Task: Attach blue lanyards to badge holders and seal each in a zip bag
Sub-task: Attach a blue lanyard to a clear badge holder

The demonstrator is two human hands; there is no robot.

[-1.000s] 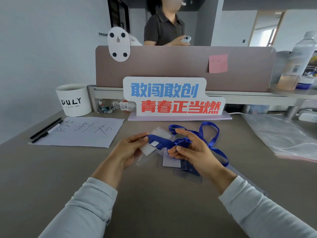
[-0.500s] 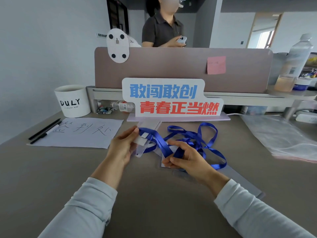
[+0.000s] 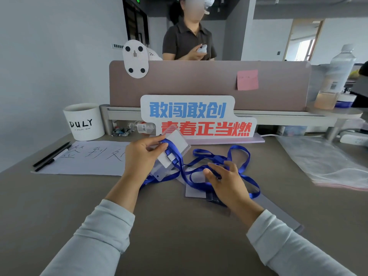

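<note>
Head view, nearest: flat transparent spare badge holders lie on the grey desk, partly under the right wrist.
Right hand: spread over loose loops of the blue ribbon lanyard; the fingers hide whether it pinches the strap, so I cannot tell.
Left hand: grips a clear plastic badge holder, raised and tilted, with the strap lying across it.
Attachment: probably under way, not plainly finished.
Far right: stack of clear zip bags, well apart; bagging and sealing all remain.
</note>
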